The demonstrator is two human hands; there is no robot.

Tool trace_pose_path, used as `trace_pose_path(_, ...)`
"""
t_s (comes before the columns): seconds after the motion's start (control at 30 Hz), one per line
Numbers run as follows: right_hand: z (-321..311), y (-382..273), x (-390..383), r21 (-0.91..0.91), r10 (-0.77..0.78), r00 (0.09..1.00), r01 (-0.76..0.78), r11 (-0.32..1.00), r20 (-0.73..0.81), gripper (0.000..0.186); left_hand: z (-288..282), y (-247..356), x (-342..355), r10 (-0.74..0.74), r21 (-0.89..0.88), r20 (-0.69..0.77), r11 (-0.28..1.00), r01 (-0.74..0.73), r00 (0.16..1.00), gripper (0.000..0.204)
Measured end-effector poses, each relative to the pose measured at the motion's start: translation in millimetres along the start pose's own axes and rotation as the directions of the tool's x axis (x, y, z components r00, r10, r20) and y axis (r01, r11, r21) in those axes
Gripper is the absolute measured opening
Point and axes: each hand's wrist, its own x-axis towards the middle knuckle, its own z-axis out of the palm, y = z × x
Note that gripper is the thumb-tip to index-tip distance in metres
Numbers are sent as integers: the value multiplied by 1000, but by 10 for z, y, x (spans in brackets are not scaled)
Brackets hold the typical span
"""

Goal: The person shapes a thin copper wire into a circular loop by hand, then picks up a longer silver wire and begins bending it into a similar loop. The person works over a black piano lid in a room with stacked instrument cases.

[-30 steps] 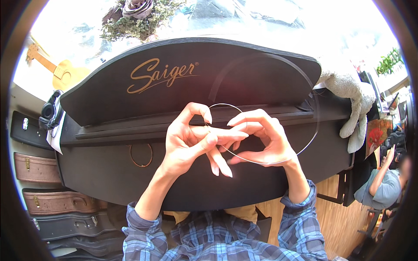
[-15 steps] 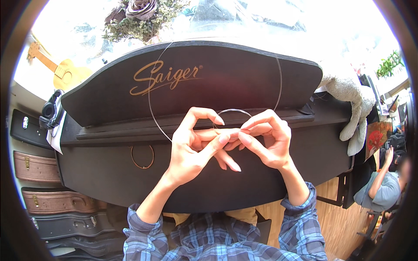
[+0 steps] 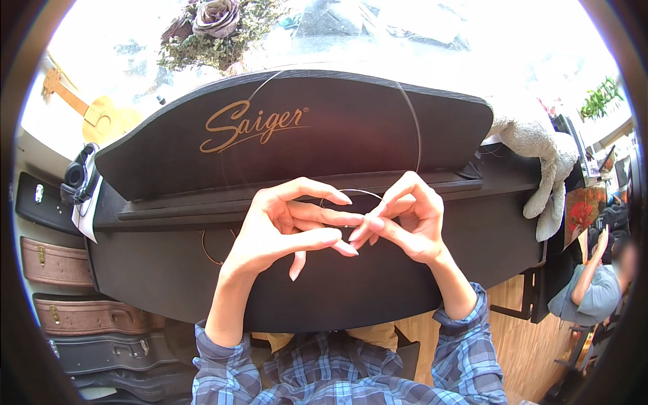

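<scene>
A thin metal wire string is pinched between both hands over the closed black piano. My left hand grips it with thumb and fingers, the fingertips pointing right. My right hand meets it fingertip to fingertip and pinches the same string. A small loop of the string arcs just above the fingertips, and a much larger loop rises in front of the black music stand board.
A grey plush toy lies on the piano's right end. Headphones hang at the left, above several instrument cases. Dried flowers and a yellow ukulele sit behind. A seated person is at the right.
The large string loop has swung from low right of my hands to high above them. My hands stay together at the fingertips, drifting slightly right.
</scene>
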Motion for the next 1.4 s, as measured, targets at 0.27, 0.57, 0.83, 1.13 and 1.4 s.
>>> trace_pose_path(0.27,-24,-98,20,131,164,985,-156,979,-52,19,75,-34,-3,131,406,-128,911,-68,983,30)
trace_pose_path(0.57,-56,-89,32,275,221,974,-197,941,-56,19,138,-269,48,345,288,-67,905,-313,936,19)
trace_pose_path(0.83,28,-50,30,364,282,958,-247,898,-44,23,160,-420,59,397,351,-82,870,-347,914,21)
trace_pose_path(1.13,14,-20,4,368,371,929,-351,861,19,24,114,-468,67,654,665,47,544,-513,755,22)
trace_pose_path(1.4,49,52,-11,424,357,931,-295,856,-73,26,50,-459,56,713,682,197,393,-617,673,25)
